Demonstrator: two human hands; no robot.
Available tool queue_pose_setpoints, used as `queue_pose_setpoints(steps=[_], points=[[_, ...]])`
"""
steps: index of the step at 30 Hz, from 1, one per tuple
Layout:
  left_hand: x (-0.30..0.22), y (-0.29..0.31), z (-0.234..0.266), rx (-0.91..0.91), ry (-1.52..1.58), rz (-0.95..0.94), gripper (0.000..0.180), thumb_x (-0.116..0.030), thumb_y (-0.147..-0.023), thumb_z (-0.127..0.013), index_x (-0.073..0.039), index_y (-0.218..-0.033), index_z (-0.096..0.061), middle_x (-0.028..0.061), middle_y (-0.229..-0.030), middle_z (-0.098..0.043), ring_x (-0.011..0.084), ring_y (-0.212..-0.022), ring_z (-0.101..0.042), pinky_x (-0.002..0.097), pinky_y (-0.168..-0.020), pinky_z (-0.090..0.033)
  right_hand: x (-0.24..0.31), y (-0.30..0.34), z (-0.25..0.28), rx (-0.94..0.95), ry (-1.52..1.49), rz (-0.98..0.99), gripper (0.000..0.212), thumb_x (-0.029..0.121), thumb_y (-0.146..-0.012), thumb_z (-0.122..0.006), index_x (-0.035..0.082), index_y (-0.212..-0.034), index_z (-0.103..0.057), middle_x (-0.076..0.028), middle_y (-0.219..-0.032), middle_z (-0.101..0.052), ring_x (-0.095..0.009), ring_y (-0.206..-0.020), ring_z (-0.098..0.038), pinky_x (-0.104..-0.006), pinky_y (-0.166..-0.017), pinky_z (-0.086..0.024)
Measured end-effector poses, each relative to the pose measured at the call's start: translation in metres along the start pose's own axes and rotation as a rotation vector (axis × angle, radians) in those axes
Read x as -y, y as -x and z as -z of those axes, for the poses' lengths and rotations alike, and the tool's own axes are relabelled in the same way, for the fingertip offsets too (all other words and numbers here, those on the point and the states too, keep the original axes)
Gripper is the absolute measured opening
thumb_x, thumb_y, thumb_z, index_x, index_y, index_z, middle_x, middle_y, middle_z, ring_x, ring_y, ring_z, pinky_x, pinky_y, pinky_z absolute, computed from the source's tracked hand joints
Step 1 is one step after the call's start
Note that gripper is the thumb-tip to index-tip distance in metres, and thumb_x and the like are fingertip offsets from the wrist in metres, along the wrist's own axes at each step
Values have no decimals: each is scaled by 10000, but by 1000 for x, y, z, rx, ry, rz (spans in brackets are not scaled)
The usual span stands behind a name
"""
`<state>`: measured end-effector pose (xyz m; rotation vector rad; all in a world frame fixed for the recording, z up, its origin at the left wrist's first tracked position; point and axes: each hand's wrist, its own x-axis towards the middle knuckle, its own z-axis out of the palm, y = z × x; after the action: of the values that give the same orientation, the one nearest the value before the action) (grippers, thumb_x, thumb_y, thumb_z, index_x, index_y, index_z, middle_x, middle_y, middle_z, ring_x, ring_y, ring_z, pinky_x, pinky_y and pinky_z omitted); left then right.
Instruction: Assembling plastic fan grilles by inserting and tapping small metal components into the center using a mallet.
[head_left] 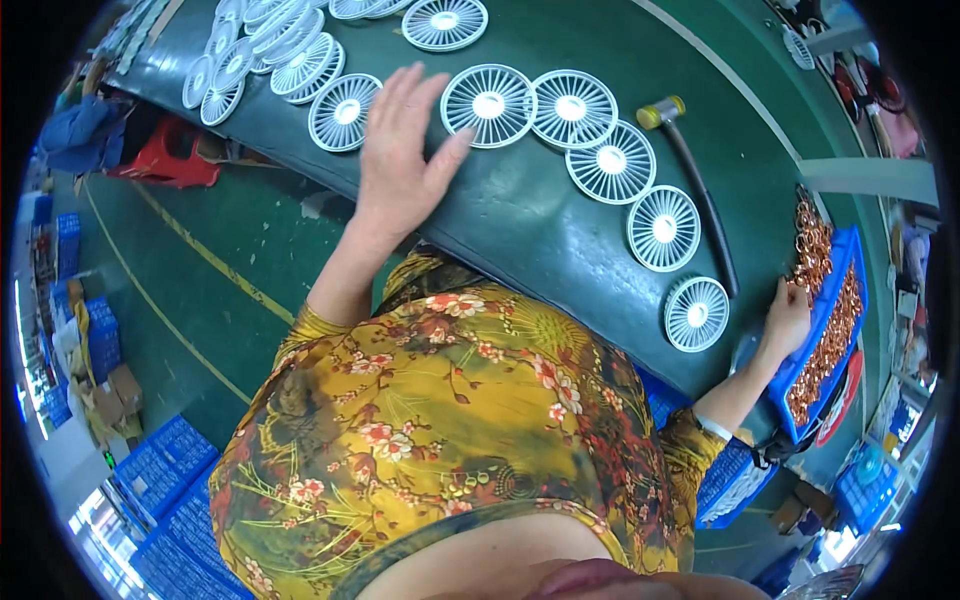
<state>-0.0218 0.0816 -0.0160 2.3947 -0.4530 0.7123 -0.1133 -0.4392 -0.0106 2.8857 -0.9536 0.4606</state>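
My left hand [405, 150] is over the table with its fingers stretched out. Its thumb overlaps the rim of a white spoked wheel [488, 105]; whether it touches is hard to tell. Left of the fingers lies another spoked wheel [345, 112]. From there a curved row runs right through an overlapping wheel [574, 108] to a small-looking wheel [696, 314]. At the right, my right hand [787, 318] has its fingertips pinched together by a loose heap of small copper-coloured rings [812, 245]. What they hold is too small to make out.
A mallet [688, 165] with a yellow head and black handle lies beyond the wheel row. Right of my right hand stands a blue bin [857, 250] of copper-coloured parts. More wheels [300, 62] pile up at the far left. A red stool [172, 155] stands by the table's left edge.
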Motion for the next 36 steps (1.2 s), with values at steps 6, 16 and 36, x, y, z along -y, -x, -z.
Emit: queue_pose_setpoints(steps=[6, 16, 36], points=[[38, 6, 27, 59, -268, 197, 612, -279, -761, -751, 32, -1226, -503, 244, -1228, -522, 398, -1171, -471, 449, -990, -387, 24, 17, 19, -187, -193, 169, 207, 238, -864, -650, 63, -951, -718, -138, -890, -694, -280, -772, -672, -370, -687, -515], [57, -7, 45, -188, 188, 428, 234, -127, -933, -582, 8, -1119, -626, 63, -921, -670, 69, -802, -575, 238, -736, -483, 125, 63, 58, -380, -719, 504, 167, 11, -752, -736, 32, -913, -695, -112, -863, -648, -229, -749, -637, -298, -652, -512], [-114, -20, -37, 338, 1088, 283, 293, -203, -982, -494, -2, -1194, -474, 77, -913, -613, 123, -800, -575, 274, -712, -486, 220, 106, 89, -266, -765, 928, 169, 39, -703, -665, 67, -867, -633, -50, -807, -580, -226, -750, -590, -339, -665, -479]])
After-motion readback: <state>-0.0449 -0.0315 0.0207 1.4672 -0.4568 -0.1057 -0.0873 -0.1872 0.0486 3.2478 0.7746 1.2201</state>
